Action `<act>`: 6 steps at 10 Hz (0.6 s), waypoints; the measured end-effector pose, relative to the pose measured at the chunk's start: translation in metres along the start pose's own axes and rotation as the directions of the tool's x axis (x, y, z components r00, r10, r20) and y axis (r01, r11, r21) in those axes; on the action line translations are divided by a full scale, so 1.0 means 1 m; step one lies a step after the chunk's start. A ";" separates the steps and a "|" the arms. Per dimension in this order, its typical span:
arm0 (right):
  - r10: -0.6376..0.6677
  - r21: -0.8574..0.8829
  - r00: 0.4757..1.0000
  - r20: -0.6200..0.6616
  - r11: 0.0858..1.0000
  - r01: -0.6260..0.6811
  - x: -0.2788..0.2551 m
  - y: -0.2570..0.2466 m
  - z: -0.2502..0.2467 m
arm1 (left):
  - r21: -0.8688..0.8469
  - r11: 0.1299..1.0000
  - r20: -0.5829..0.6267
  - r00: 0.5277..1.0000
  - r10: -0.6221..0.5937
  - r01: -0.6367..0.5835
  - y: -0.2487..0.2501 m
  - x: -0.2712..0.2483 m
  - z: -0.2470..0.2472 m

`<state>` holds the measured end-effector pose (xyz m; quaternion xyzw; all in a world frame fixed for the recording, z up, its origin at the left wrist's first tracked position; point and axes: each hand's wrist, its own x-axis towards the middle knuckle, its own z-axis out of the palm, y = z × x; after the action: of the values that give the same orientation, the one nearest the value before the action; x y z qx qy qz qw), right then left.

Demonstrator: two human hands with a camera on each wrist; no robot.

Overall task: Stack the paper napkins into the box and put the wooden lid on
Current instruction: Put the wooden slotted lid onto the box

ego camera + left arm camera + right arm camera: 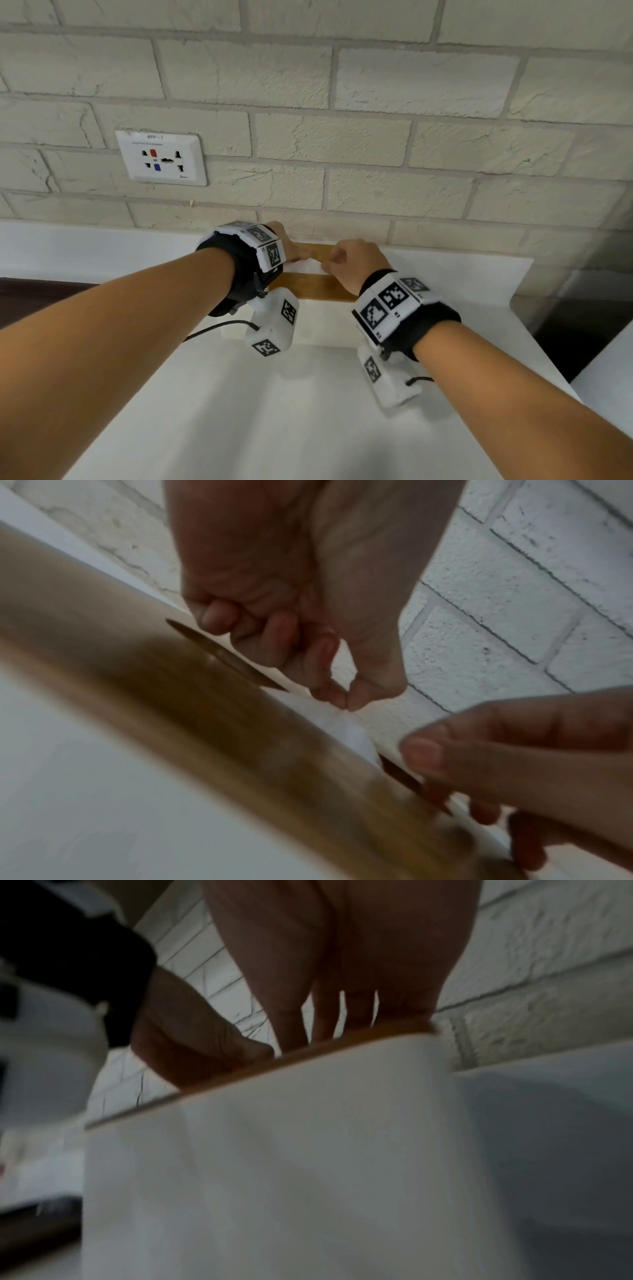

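A white box [318,323] stands on the counter against the brick wall, with the wooden lid [318,286] lying on top of it. A white napkin [305,265] pokes up through the lid's slot. My left hand [301,255] is over the lid's left part. The left wrist view shows my left hand [346,702] pinching the napkin [339,729] between thumb and forefinger, above the lid [205,710]. My right hand [330,265] is on the right part, fingertips [483,813] touching the wood beside the slot. From the right wrist, my right hand [329,1026] points down onto the lid [342,1042] above the box [291,1150].
The white counter [274,411] ends at the right with a dark gap [565,342]. A wall socket [161,157] sits on the brick wall at upper left. A dark surface [34,291] lies left of the counter.
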<state>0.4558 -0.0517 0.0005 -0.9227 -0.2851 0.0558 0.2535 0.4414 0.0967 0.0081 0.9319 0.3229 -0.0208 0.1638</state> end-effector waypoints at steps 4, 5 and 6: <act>0.107 -0.104 0.984 0.140 0.990 -0.093 0.029 -0.024 0.007 | -0.082 0.982 0.059 0.983 0.175 -0.170 -0.011 -0.008 -0.002; 0.128 -0.090 0.982 0.142 0.989 -0.116 0.033 -0.022 0.003 | -0.080 0.977 0.073 0.976 0.205 -0.199 -0.015 -0.017 -0.011; 0.137 -0.084 0.980 0.141 0.988 -0.126 0.037 -0.019 0.000 | -0.007 0.981 0.094 0.977 0.193 -0.193 -0.018 -0.024 -0.011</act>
<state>0.4773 -0.0182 0.0115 -0.9418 -0.2434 0.1293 0.1928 0.4109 0.0990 0.0166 0.9570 0.2228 -0.0490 0.1791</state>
